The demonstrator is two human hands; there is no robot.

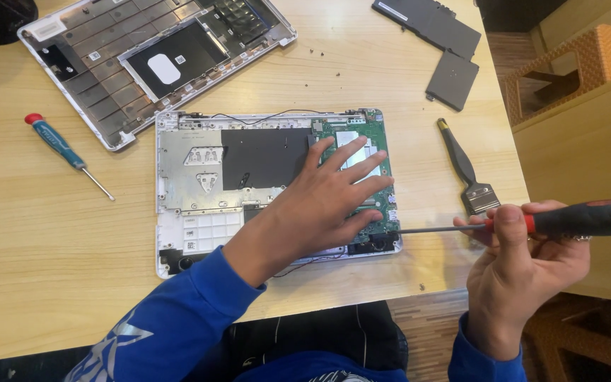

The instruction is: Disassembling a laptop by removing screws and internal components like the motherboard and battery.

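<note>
An opened white laptop base lies on the wooden table, with a green circuit board at its right end. My left hand rests flat on that board, fingers spread. My right hand grips a red and black screwdriver held sideways. Its thin shaft points left and its tip touches the laptop's right edge near the lower corner.
A detached laptop bottom cover lies at the back left. A small blue screwdriver sits left of the laptop. A black brush lies to the right, two dark flat parts at the back right, loose screws between. The table edge is near my body.
</note>
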